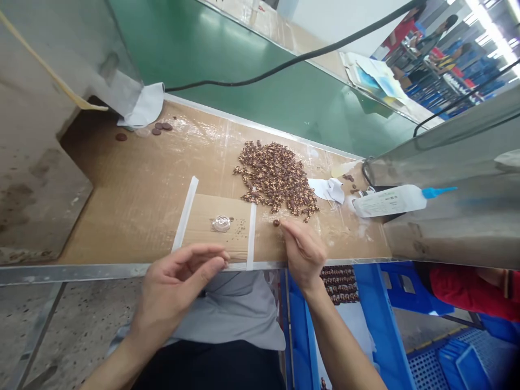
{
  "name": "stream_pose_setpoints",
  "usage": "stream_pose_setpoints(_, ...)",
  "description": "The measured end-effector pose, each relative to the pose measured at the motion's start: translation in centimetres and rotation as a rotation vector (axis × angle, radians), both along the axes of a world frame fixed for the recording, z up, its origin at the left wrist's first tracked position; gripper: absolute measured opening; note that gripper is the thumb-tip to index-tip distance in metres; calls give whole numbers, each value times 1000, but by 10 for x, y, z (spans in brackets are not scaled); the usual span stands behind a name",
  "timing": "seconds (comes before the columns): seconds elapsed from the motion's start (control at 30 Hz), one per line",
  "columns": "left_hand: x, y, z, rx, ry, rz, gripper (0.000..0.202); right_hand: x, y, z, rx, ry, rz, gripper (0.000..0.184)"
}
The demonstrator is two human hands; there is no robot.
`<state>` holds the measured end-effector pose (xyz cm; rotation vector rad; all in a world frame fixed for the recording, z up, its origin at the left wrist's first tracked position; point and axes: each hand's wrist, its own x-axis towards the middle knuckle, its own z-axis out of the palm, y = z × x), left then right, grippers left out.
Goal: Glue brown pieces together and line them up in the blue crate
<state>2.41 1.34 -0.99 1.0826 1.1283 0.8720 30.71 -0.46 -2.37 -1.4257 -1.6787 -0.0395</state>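
My right hand [304, 252] is closed in a pinch, with a small dark brown round piece [277, 222] at its fingertips. My left hand [182, 281] is over the table's front edge, its thumb and curled fingers brought together; anything between them is too small to make out. Just beyond it, on a cardboard square [203, 208] edged with white tape, lies a small clear round dish [221, 223]. Tiny dark specks [240, 230] are scattered beside the dish. A heap of small brown and gold pieces [278, 176] spreads beyond my right hand.
A white bottle with a blue nozzle [392, 201] lies at the right, near a crumpled white paper [329, 189]. Brown discs [156, 131] lie at the back left. Metal walls [447, 173] flank the table. Below right stands a blue crate [365, 319] with rows of brown pieces.
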Motion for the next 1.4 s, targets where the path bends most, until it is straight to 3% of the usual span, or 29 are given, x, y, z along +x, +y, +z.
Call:
stream_pose_setpoints(0.07,8,0,10,140,138,-161,17,-11,-15,13,28,134,29,40)
stream_pose_setpoints(0.17,23,1,30,487,215,-383,9,-27,-42,32,-36,360,129,44)
stream_pose_setpoints(0.27,38,2,47,785,176,-470,8,-34,-62,41,-93,553,251,42)
stream_pose_setpoints(0.33,44,1,55,873,185,-525,9,-33,-70,43,-93,637,313,40)
stream_pose_setpoints(0.5,53,-4,66,954,197,-617,11,-26,-77,42,-31,703,376,32)
stream_pose_setpoints(0.83,75,-5,82,1000,169,-712,22,-24,-88,34,90,754,289,30)
stream_pose_setpoints(1.4,81,-6,89,961,218,-750,22,-26,-98,28,152,769,242,33)
